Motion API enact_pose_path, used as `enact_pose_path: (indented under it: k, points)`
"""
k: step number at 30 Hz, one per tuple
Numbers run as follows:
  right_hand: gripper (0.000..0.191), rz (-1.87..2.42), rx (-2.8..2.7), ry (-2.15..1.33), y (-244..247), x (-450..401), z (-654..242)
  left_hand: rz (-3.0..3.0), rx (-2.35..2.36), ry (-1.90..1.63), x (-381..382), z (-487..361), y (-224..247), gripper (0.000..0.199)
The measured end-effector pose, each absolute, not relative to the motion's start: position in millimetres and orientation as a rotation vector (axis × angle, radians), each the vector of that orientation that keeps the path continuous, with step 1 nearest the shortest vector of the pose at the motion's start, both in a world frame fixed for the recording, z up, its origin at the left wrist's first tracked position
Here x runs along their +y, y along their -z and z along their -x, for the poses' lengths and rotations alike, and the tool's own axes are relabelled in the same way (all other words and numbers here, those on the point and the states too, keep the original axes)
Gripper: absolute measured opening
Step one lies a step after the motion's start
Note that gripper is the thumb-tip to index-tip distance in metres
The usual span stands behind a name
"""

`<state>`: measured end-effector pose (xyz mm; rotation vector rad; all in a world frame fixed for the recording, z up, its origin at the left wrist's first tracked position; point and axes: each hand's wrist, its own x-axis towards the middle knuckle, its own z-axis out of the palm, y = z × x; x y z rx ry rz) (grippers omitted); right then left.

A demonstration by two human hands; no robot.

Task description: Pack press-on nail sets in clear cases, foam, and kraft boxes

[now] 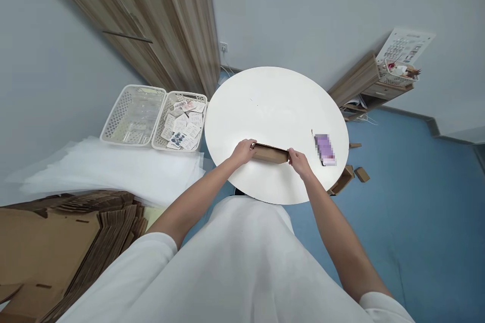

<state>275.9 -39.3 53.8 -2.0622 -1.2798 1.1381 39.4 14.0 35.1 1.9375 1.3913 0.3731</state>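
Both my hands grip a small brown cardboard box (270, 154) at its two ends, over the near half of the round white table (273, 96). My left hand (244, 151) is closed on its left end, and my right hand (298, 160) is closed on the right end. The box's near side faces me, with a dark edge along the top. Whether its underside touches the table I cannot tell. A purple, pixelated phone-like item (325, 150) lies on the table to the right of my right hand.
Left of the table stand two white baskets, one with clear plastic packs (138, 116), one with printed cards (185, 123). White sheets (113, 166) and stacked flat cardboard (49, 252) lie nearer. Cardboard boxes (343, 180) sit on the blue floor at right. A wooden cabinet (151, 20) stands behind.
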Motion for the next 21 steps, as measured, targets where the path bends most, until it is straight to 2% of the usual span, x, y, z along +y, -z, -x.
enact_pose_path:
  k: [5, 11, 21]
  points:
    - [0.052, 2.023, -1.353, -1.161, -52, -43, -279, -1.918, 1.274, -0.398, 13, -29, -36, 0.036]
    - [0.054, 2.05, -1.311, -1.127, -53, -38, -276, -1.785, 1.373, -0.345, 12, -32, -42, 0.034]
    - [0.051, 2.05, -1.338, -1.103, -60, -37, -268, -1.894, 1.389, -0.295, 8, -30, -49, 0.034]
